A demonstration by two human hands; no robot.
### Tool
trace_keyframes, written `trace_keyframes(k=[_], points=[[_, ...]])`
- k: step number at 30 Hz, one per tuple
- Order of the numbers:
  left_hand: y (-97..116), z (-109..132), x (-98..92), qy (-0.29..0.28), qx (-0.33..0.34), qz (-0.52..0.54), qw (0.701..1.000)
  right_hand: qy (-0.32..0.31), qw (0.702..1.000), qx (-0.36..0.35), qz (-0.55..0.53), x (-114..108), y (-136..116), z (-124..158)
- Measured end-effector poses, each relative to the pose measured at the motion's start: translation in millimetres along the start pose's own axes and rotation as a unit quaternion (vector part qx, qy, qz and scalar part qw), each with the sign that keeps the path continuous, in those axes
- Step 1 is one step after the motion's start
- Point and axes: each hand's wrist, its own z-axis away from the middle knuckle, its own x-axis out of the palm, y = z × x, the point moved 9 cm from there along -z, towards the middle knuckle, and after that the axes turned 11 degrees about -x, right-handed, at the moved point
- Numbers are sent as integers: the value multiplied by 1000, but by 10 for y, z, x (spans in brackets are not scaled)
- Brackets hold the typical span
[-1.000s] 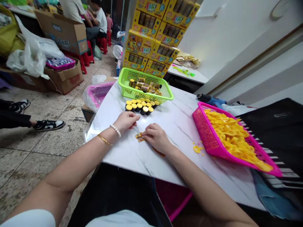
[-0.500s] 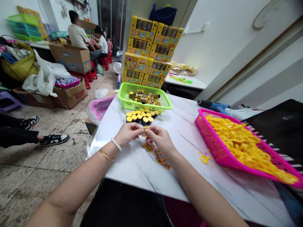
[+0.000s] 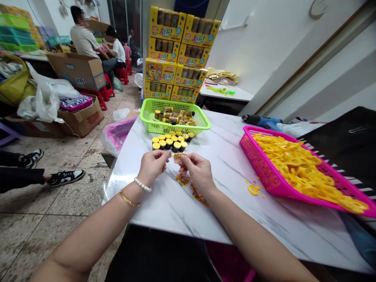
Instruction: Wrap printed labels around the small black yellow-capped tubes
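Observation:
My right hand (image 3: 199,171) pinches a small, shiny, yellow printed label (image 3: 178,158) between thumb and fingers above the table. Just left of the label, my left hand (image 3: 153,163) has thumb and forefinger pressed together; whatever is between them, if anything, is too small to make out. More printed labels (image 3: 182,179) lie on the table under my right hand, partly covered by it. Beyond both hands stand several black jars with yellow lids (image 3: 161,144), upright in close rows. Behind them, a green basket (image 3: 175,129) holds several jars with printed wrapping (image 3: 174,119), mostly lying down.
A pink basket (image 3: 258,172) heaped with yellow plastic rings (image 3: 293,166) sits at the right, a loose ring (image 3: 252,190) beside it. A blue heat gun (image 3: 261,121) lies behind. Stacked yellow boxes (image 3: 164,51) rise beyond the table (image 3: 170,207). People sit at the back left.
My hands have drawn apart: the left moved away leftward, while the right keeps the label, which now shows more flatly. The view has shifted slightly.

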Motion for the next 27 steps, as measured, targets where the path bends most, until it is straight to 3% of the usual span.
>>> trace_keyframes(k=[4,10,13,17,20,23,27], points=[[-42,1,16,-18,-36,50,998,3,999,-33,15,-5,-15,3],[6,37,87,-58,-20,1,998,-42,995,-70,57,96,-4,69],[-71,7,74,-61,-70,14,996,-61,989,-107,80,66,-83,-74],[-158,-27,55,-60,-136,65,987,20,960,-176,219,-236,-196,-491],[-183,-41,79,-77,-163,94,979,22,937,-158,312,-315,-27,-722],[-209,-59,100,-96,-180,121,971,35,935,-129,329,-367,170,-762],[-239,-86,73,-89,-192,146,966,37,929,-180,323,-390,140,-707]])
